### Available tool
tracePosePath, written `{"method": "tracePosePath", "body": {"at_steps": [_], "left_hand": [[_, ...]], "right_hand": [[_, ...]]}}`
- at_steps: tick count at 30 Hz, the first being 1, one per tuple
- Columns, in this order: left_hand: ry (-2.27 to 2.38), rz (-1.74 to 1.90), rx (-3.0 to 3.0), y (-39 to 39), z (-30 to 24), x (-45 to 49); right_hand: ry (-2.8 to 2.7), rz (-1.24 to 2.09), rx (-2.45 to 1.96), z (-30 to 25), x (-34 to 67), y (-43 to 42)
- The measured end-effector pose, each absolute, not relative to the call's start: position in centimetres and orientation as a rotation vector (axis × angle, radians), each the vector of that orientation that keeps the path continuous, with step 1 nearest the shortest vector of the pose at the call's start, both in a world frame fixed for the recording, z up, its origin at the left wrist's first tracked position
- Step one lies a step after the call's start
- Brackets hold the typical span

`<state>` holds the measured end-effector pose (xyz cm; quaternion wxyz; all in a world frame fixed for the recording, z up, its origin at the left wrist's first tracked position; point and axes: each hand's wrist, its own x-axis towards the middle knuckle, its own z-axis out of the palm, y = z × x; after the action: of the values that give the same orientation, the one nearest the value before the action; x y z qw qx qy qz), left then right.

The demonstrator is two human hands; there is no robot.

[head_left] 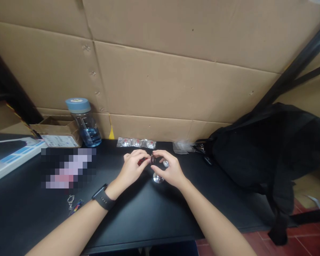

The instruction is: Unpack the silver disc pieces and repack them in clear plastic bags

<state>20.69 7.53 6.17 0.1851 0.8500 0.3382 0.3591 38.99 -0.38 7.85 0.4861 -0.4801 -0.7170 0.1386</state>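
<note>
My left hand and my right hand meet over the middle of the black table. Both are closed in a pinch on one small dark round part with a red piece held between them. A black watch sits on my left wrist. A small shiny metal disc lies on the table just under my right hand, and another shiny bit shows by its fingers. A clear strip of packets with similar round parts lies just beyond my hands.
A water bottle with a blue lid and an open cardboard box stand at the back left. A black backpack fills the right side. A crumpled clear bag lies by it. Keys lie near my left forearm. Cardboard lines the wall.
</note>
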Motion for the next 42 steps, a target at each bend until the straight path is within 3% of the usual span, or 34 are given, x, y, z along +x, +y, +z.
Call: {"method": "tracePosePath", "body": {"at_steps": [11, 27, 36, 42], "left_hand": [[0.893, 1.062, 2.379, 6.9, 6.1, 20.9], [0.966, 1.216, 2.619, 6.9, 5.6, 21.0], [0.996, 1.212, 2.577, 6.8, 5.4, 21.2], [0.941, 1.162, 2.571, 6.5, 5.7, 21.3]], "right_hand": [[-1.653, 0.441, -1.128, 6.9, 38.6, -0.1], [-1.320, 0.982, -1.074, 5.3, 38.8, 1.0], [-1.625, 0.626, -1.234, 6.6, 39.8, 0.8], [-1.670, 0.598, -1.229, 6.7, 39.6, 0.6]]}}
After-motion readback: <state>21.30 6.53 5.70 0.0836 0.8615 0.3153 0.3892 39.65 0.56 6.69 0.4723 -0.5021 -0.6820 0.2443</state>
